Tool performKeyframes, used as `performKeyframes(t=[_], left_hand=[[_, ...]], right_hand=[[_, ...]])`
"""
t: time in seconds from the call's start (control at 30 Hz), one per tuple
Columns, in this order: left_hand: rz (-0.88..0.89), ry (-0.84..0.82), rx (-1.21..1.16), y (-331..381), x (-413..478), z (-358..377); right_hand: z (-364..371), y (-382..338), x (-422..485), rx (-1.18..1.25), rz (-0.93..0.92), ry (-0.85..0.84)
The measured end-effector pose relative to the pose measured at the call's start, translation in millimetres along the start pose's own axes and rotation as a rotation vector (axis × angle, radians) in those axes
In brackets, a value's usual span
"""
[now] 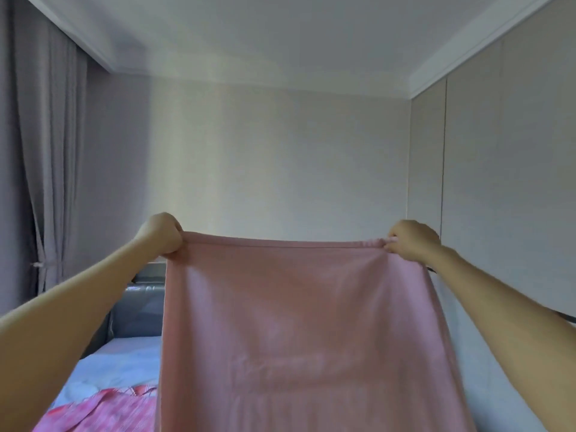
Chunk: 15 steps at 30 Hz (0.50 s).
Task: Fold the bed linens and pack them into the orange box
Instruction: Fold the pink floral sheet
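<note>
Your left hand (163, 232) is curled into a fist around the top left corner of the pink sheet (296, 332), and your right hand (413, 240) pinches the top right corner, fingers bunched on a small gather of fabric. Both arms are stretched out in front of you, so the top edge runs nearly level between your hands with only a slight sag. The sheet hangs straight down from there and fills the lower middle of the view (its bottom edge runs out of frame). Behind it to the left lie the bed (124, 360) with pale blue bedding and a pink patterned cloth (103, 413). A grey curtain (46, 151) hangs at far left, tied back low down.
</note>
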<state>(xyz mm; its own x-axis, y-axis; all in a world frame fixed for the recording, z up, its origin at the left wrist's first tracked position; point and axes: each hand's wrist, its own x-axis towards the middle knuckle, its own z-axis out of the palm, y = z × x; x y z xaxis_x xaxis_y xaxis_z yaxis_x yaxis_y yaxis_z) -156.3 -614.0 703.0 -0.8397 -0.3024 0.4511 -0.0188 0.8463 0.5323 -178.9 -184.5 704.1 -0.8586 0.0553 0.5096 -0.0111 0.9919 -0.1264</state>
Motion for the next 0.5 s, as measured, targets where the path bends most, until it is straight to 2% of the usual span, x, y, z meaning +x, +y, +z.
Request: performKeyframes(t=[0.07,0.13,0.23,0.3,0.4,0.5], left_hand=[[-0.022,0.164,-0.019,-9,23,27],[0.011,0.325,-0.198,-8,52,26],[0.118,0.545,-0.510,5,96,-12],[0.190,0.642,-0.691,18,104,-39],[0.299,0.677,-0.785,30,90,-66],[0.359,0.674,-0.708,14,66,-76]], right_hand=[[37,-12,23,0.045,0.051,0.118],[36,-24,49,0.189,0.118,0.281],[0,-46,86,0.413,0.097,0.638],[-28,-56,97,0.463,0.036,0.820],[-49,-54,101,0.444,-0.043,0.925],[-45,-44,82,0.435,-0.121,0.944]])
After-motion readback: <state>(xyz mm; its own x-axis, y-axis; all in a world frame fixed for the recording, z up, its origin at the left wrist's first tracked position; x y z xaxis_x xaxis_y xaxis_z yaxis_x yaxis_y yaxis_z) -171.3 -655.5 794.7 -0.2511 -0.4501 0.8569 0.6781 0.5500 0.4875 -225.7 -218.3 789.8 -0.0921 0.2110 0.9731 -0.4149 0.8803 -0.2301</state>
